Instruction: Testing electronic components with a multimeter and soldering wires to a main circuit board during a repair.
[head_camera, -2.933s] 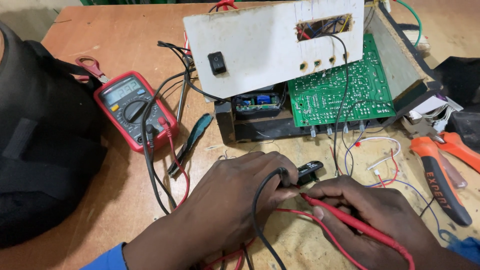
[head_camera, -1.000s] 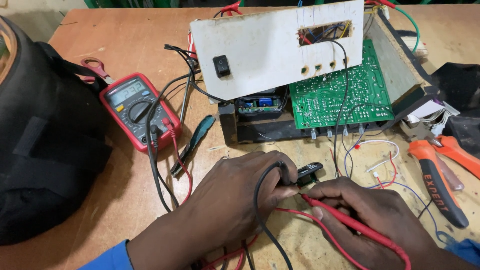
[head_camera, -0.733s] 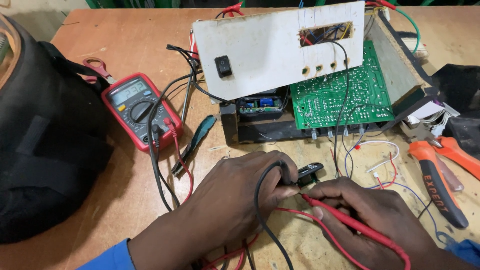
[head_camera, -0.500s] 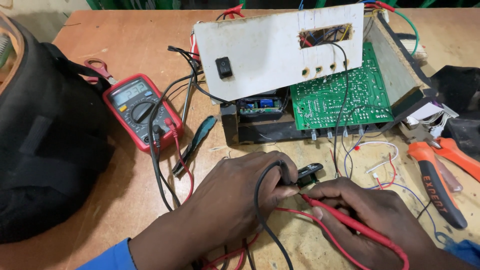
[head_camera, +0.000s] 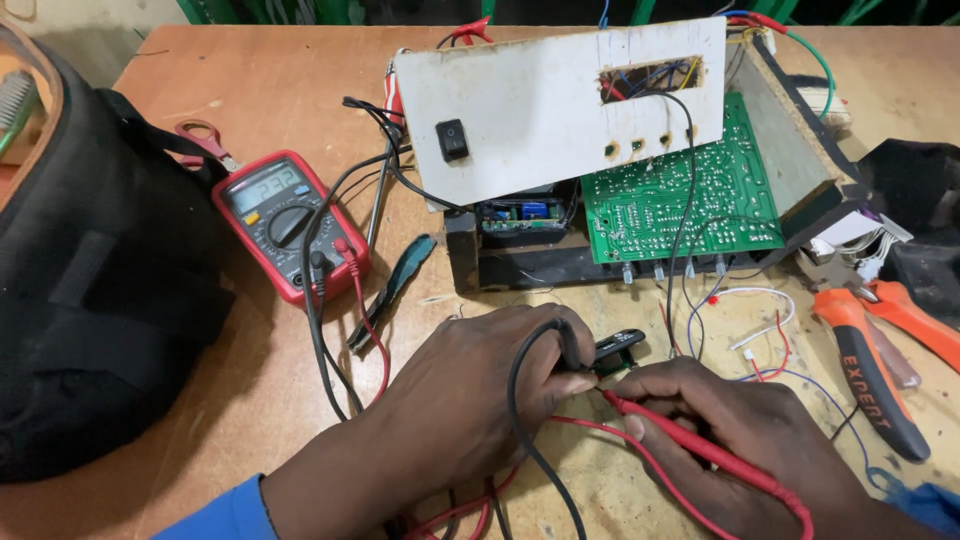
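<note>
Hands (head_camera: 600, 420) with probes (head_camera: 700, 450) near red multimeter (head_camera: 290, 225)

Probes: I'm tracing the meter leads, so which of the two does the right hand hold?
The red probe, lying along the right hand. The black probe, with its black lead, is in the left hand.

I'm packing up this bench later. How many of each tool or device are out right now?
Multimeter: 1
Test probes: 2, black probe in the left hand, red probe in the right hand
Orange-handled pliers: 1
Green circuit board: 1
Black bag: 1
Total: 6
</note>
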